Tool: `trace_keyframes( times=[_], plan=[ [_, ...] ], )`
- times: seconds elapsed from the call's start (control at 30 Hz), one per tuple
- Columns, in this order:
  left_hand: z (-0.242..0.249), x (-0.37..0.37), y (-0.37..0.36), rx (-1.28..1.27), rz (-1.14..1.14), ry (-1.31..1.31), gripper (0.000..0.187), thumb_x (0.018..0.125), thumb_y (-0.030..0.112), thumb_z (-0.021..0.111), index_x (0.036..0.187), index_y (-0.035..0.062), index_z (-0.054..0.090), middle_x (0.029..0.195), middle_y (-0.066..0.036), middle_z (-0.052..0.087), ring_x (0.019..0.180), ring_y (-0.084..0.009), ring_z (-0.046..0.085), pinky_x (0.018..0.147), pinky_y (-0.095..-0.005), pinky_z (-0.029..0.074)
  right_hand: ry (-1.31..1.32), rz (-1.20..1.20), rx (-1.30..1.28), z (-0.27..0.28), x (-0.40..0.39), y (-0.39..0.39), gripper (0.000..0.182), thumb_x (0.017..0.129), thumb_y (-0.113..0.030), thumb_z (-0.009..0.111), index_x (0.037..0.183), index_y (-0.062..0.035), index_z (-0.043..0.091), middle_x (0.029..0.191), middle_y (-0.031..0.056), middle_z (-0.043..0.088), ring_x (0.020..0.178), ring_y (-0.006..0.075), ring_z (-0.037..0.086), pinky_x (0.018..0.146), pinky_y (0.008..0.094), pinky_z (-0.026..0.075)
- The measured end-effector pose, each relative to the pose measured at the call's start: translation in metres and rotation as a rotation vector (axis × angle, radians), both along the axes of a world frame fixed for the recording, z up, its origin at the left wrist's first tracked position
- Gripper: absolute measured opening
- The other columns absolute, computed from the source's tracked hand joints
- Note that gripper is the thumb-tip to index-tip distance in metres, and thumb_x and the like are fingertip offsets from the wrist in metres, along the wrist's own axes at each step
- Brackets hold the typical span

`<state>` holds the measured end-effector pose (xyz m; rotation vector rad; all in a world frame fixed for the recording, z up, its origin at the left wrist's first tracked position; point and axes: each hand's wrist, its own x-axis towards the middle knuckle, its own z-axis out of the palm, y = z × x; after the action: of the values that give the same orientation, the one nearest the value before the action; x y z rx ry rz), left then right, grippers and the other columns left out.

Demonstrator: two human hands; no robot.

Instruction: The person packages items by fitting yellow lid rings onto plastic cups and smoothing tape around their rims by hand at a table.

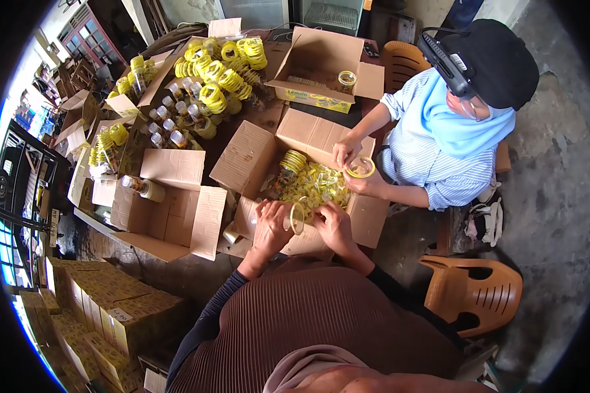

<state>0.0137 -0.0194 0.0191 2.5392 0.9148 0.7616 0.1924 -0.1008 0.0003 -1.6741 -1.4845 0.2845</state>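
My left hand (pixel 271 229) is closed on a pale yellow-rimmed ring (pixel 297 218), held upright above the near edge of an open cardboard box. Just to its right, my right hand (pixel 334 227) has its fingers pinched together; whatever they hold is too small to make out. Beneath both hands, the box contains a heap of small yellow-and-clear pieces (pixel 324 183) and a stack of yellow rings (pixel 293 160). Across the box, a co-worker's hands (pixel 360 171) hold a similar yellow-rimmed ring (pixel 360 167).
Stacked yellow rings (pixel 213 69) and several clear-capped containers (pixel 177 118) crowd the table's far left. An open carton (pixel 170 209) stands left, another (pixel 321 62) at the back. An orange chair (pixel 475 291) is at right; stacked yellow cartons (pixel 105 314) fill the lower left.
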Motion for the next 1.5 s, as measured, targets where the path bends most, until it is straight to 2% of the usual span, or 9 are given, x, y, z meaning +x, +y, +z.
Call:
trace_keyframes(
  times=[0.1,0.17,0.2,0.33,0.5,0.97,1.1,1.2,1.5],
  plan=[
    [-0.001,-0.003,0.003,-0.102,0.031,-0.126,0.055,0.067,0.020,0.084,0.114,0.0044,0.059,0.104,-0.010,0.065,0.101,-0.0281,0.062,0.099,-0.0443,0.042,0.024,-0.071,0.036,0.005,0.002,-0.003,0.011,0.079,-0.001,0.068,0.089,-0.0009,0.065,0.079,0.0124,0.060,0.065,0.0288,0.062,0.060,0.0359,0.049],
    [0.002,-0.009,0.004,-0.574,-0.013,-0.329,0.056,0.070,0.018,0.084,0.116,0.0024,0.057,0.102,-0.013,0.066,0.100,-0.0283,0.065,0.092,-0.0400,0.048,0.058,-0.096,0.067,0.006,0.003,-0.004,0.012,0.078,0.001,0.069,0.090,-0.0015,0.066,0.078,0.0118,0.059,0.062,0.0275,0.060,0.058,0.0356,0.049],
    [-0.002,-0.011,0.005,-0.426,-0.065,-0.337,0.054,0.073,0.015,0.082,0.117,0.0000,0.055,0.100,-0.014,0.067,0.097,-0.0261,0.066,0.086,-0.0358,0.051,0.071,-0.088,0.082,0.012,0.001,-0.005,0.013,0.077,-0.001,0.070,0.089,-0.0035,0.066,0.078,0.0107,0.058,0.066,0.0280,0.060,0.060,0.0373,0.048],
    [-0.010,-0.019,0.009,-0.583,-0.122,-0.358,0.058,0.072,0.013,0.083,0.119,-0.0001,0.053,0.105,-0.013,0.067,0.099,-0.0230,0.065,0.089,-0.0337,0.050,-0.056,-0.026,0.213,0.027,-0.005,-0.008,0.017,0.075,0.002,0.071,0.090,-0.0034,0.067,0.078,0.0093,0.059,0.069,0.0266,0.059,0.061,0.0362,0.048],
    [-0.016,-0.023,0.006,-1.132,-0.151,-0.643,0.053,0.079,0.009,0.076,0.125,0.0011,0.052,0.113,-0.006,0.062,0.104,-0.0138,0.057,0.093,-0.0305,0.047,-0.077,0.010,0.250,0.035,-0.016,-0.009,0.019,0.073,0.003,0.072,0.090,-0.0043,0.067,0.078,0.0082,0.058,0.071,0.0263,0.059,0.061,0.0373,0.048],
    [-0.020,-0.025,-0.011,-1.293,-0.388,-0.637,0.049,0.079,0.008,0.072,0.124,0.0029,0.053,0.114,-0.005,0.060,0.105,-0.0138,0.058,0.093,-0.0295,0.047,-0.142,0.041,0.148,0.017,-0.019,-0.004,0.017,0.075,0.000,0.071,0.090,-0.0044,0.065,0.079,0.0087,0.055,0.075,0.0271,0.059,0.064,0.0383,0.049],
    [-0.022,-0.028,-0.005,-1.076,-0.295,-0.529,0.057,0.073,0.001,0.071,0.125,0.0018,0.049,0.117,-0.008,0.060,0.108,-0.0167,0.057,0.095,-0.0315,0.046,0.104,-0.067,0.152,0.027,-0.017,-0.005,0.013,0.077,0.002,0.069,0.088,-0.0037,0.066,0.075,0.0105,0.057,0.070,0.0283,0.059,0.063,0.0372,0.048],
    [-0.019,-0.031,-0.004,-1.034,-0.292,-0.620,0.065,0.077,0.001,0.071,0.132,0.0035,0.036,0.117,-0.012,0.058,0.107,-0.0181,0.058,0.093,-0.0320,0.047,0.069,-0.051,0.192,0.035,-0.014,-0.011,0.014,0.076,0.001,0.070,0.089,-0.0045,0.066,0.077,0.0094,0.057,0.072,0.0276,0.058,0.064,0.0372,0.048],
    [0.003,-0.039,0.002,-1.070,-0.286,-0.536,0.050,0.081,0.000,0.068,0.126,-0.0005,0.049,0.113,-0.007,0.060,0.103,-0.0154,0.059,0.091,-0.0300,0.048,-0.390,0.099,0.289,0.034,-0.011,-0.017,0.024,0.072,-0.007,0.075,0.096,-0.0140,0.071,0.084,-0.0015,0.058,0.077,0.0183,0.057,0.071,0.0341,0.048]
  ],
)
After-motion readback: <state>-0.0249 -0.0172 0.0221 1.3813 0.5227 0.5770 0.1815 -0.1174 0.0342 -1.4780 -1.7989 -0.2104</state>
